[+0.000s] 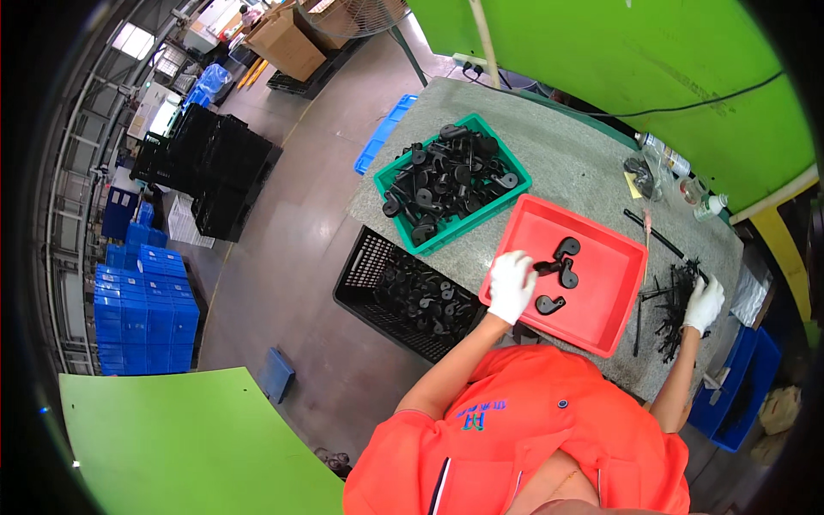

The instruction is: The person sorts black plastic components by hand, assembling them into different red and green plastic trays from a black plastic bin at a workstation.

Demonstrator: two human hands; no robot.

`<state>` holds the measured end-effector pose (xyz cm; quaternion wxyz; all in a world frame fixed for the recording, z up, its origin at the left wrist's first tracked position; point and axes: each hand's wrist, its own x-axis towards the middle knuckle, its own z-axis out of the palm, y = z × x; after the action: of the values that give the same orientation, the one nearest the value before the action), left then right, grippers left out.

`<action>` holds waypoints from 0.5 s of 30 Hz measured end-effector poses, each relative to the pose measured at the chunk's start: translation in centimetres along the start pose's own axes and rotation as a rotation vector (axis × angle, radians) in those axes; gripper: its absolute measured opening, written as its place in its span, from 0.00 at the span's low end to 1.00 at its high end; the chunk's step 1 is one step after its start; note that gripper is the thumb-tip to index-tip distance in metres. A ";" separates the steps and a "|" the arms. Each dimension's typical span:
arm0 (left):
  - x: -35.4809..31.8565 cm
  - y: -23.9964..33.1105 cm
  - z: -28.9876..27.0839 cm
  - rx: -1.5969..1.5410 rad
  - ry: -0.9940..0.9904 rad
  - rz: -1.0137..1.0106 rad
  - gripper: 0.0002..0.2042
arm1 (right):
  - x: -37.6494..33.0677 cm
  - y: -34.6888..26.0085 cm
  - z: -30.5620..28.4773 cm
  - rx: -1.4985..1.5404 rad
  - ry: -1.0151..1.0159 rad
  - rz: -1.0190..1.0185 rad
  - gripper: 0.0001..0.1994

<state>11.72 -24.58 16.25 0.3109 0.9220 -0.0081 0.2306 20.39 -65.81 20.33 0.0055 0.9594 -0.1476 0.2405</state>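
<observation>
My left hand [512, 287], in a white glove, reaches over the near left side of a red tray [605, 287]. Its curled fingertips grip the end of a dark, elongated black plastic part [544, 268]. Other black parts, each with a round head and a short arm, lie in the tray, among them one near the front [549, 305] and one farther back [566, 248]. Right of the tray, my gloved right hand [704, 305] is at the edge of a heap of thin, branching black pieces [678, 313]. Its fingers are bent together; what they hold is too small to make out.
A green crate [455, 236] heaped with black parts stands behind the tray on the grey table [549, 154]. Below the table's left edge is a black crate [365, 283] with more parts. Bottles [711, 207] stand at the far right; a blue bin [738, 390] sits lower right.
</observation>
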 end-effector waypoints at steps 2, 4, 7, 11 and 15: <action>0.0 -0.7 -1.5 0.217 0.101 -0.101 0.23 | 0.9 -5.3 -1.0 0.352 -0.021 -0.107 0.11; -0.5 -1.9 -1.7 0.321 0.040 -0.338 0.28 | 0.8 -13.4 -0.4 0.909 -0.363 -0.064 0.09; -2.0 -4.8 -0.7 0.209 -0.203 -0.515 0.25 | -0.1 -26.8 -1.5 1.102 -0.600 -0.409 0.09; -2.3 -4.4 -0.1 0.171 -0.324 -0.513 0.19 | -0.6 -37.2 -0.7 0.981 -0.832 -0.493 0.08; -1.6 -3.5 -0.5 0.129 -0.276 -0.520 0.15 | -3.5 -45.1 0.1 1.175 -0.586 -0.841 0.08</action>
<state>10.59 -21.70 13.94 0.2964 0.9336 0.2006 0.0160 30.40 -21.74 21.38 -0.4522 0.8046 0.3848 -0.0065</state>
